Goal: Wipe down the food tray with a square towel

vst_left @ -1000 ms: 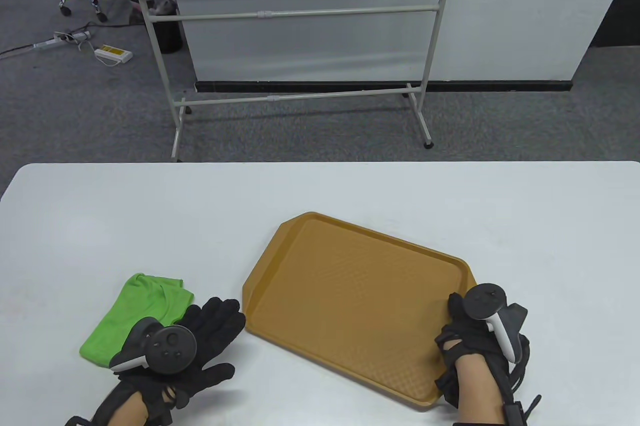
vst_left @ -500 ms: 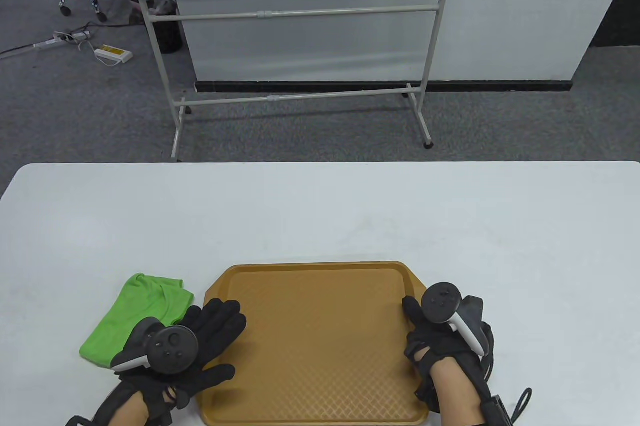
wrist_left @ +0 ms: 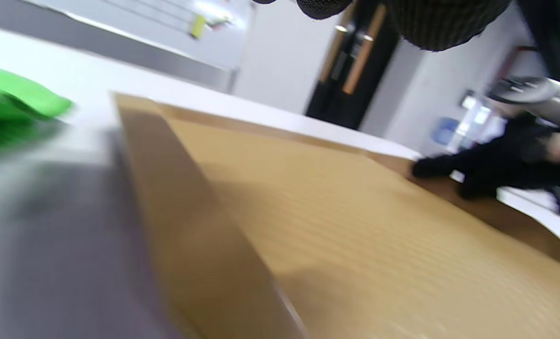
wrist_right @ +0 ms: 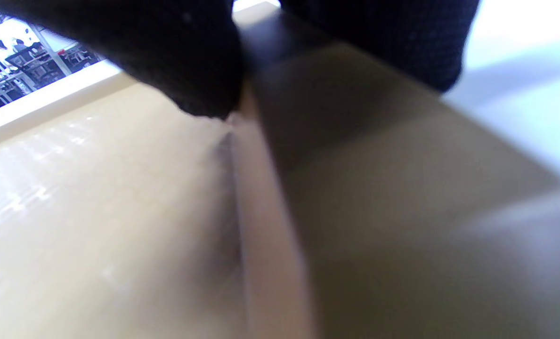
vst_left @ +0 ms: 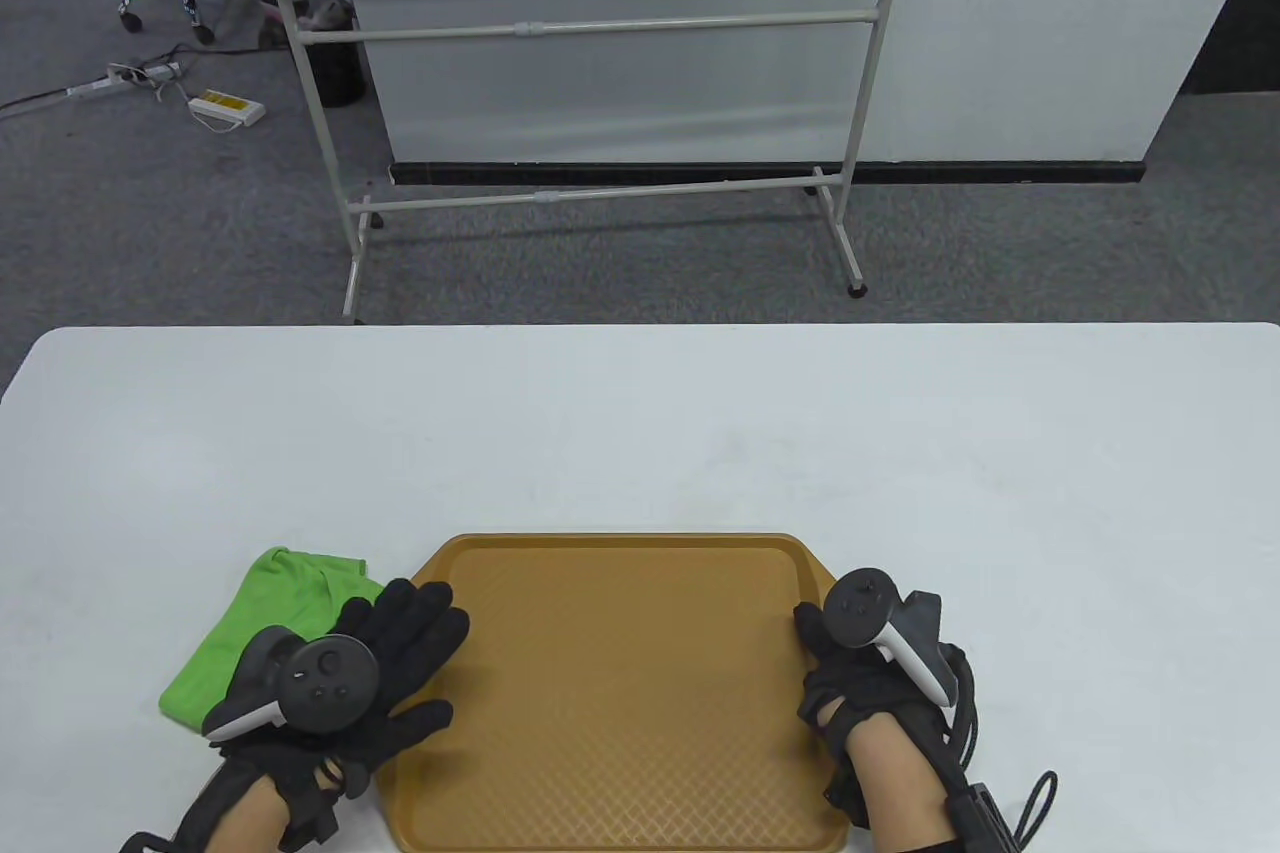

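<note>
A tan food tray (vst_left: 620, 693) lies square at the table's front edge. It also shows in the left wrist view (wrist_left: 355, 226) and the right wrist view (wrist_right: 96, 212). A green towel (vst_left: 270, 613) lies crumpled on the table to the tray's left, blurred in the left wrist view (wrist_left: 11, 108). My left hand (vst_left: 400, 653) is spread open over the tray's left rim, beside the towel. My right hand (vst_left: 830, 663) grips the tray's right rim, thumb on the inside; its fingers (wrist_right: 190, 70) straddle the rim.
The white table (vst_left: 640, 433) stretches away behind the tray. A whiteboard stand (vst_left: 600, 93) is on the floor beyond the far edge. A cable (vst_left: 1040, 803) hangs from my right wrist.
The tray swung from an angled position on the right to lie square at the front edge, pulled by my right hand. My left hand shifted slightly left, onto the tray's left rim.
</note>
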